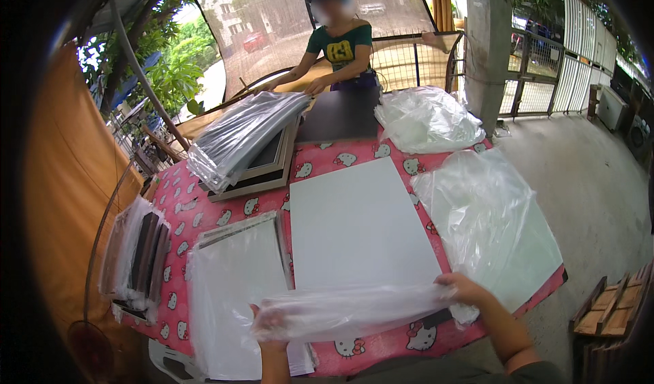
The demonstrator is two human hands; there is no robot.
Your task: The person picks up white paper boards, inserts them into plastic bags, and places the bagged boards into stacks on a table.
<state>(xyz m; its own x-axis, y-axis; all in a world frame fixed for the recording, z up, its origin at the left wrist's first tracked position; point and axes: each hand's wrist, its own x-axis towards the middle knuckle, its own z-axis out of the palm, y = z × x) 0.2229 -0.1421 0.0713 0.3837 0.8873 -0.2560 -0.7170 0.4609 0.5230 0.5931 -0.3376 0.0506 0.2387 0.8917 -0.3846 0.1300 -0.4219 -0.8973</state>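
Observation:
A clear plastic bag [354, 310] is bunched across the near end of a large white board [361, 231], which lies flat in the middle of the table. My left hand [270, 324] grips the bag's left end, its fingers seen blurrily through the film. At the near right corner of the board, my right hand [466, 290] pinches the other end of the bag, fingers closed. Whether the board's edge is inside the bag cannot be made out. Left of it, touching or nearly so, lies a stack of plastic-wrapped white panels [235, 295].
A pink patterned tablecloth [320, 173] covers the table. Loose plastic bags [429, 118] and a plastic-covered glass-like sheet [524, 248] lie at right. Wrapped dark strips [146, 254] lie far left. Across the table a person [344, 50] handles a stack of wrapped panels [248, 132] beside a dark board [337, 115].

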